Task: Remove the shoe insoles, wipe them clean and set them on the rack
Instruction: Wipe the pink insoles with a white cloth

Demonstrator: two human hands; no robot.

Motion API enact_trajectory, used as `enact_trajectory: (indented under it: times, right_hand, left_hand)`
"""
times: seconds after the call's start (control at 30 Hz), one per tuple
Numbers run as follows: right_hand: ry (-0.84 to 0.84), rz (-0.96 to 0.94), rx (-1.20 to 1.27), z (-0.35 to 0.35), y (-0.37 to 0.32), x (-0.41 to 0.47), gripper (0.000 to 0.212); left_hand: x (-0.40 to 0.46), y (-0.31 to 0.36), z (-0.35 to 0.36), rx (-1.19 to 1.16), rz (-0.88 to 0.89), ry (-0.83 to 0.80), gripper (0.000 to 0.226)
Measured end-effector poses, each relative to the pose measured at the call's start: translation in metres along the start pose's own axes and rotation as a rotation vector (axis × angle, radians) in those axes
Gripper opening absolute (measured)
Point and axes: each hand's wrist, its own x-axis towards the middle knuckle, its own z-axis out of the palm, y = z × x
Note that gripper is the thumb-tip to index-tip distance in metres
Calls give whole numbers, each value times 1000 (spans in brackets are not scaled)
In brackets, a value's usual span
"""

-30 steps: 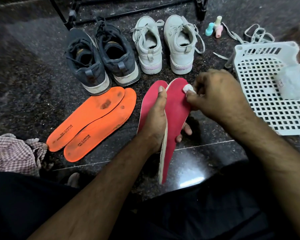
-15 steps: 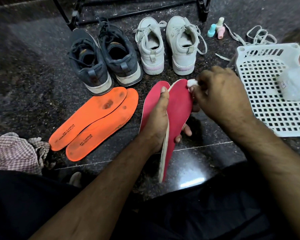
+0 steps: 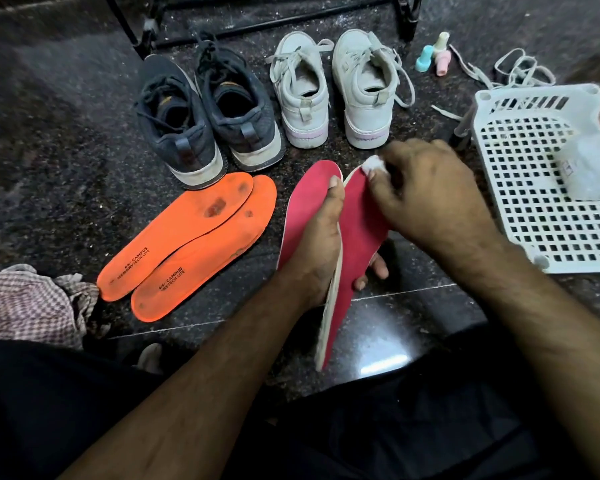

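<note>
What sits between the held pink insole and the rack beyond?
The white shoes stand on the floor between the pink insole gripped by the left hand and the black rack; lifting over them looks feasible.

At frame centre, my left hand (image 3: 321, 237) grips a red insole (image 3: 357, 233) on edge; my right hand (image 3: 426, 192) presses a white wad (image 3: 373, 163) to its top end. A second red insole (image 3: 307, 202) lies behind the left hand. Centre left: two orange insoles (image 3: 187, 244). Above: dark shoes (image 3: 201, 116), white shoes (image 3: 336, 88). Right edge: white basket (image 3: 527, 188).
</note>
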Motion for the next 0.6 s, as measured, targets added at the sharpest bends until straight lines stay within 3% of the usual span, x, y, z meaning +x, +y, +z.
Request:
enact_trajectory:
  times: [0.13, 0.2, 0.43, 0.6]
  right_hand:
    - [-173, -203, 100, 6, -30, -19, 24]
    - [-167, -270, -20, 3, -28, -21, 30]
    - [-31, 6, -134, -5, 9, 3, 42]
    - [-233, -178, 102, 7, -33, -25, 18]
  left_hand:
    - [2, 4, -6, -105, -27, 32, 78]
    - [3, 6, -8, -102, -24, 33, 80]
    - [0, 0, -2, -10, 14, -2, 76]
    - [3, 4, -7, -117, -5, 70, 76]
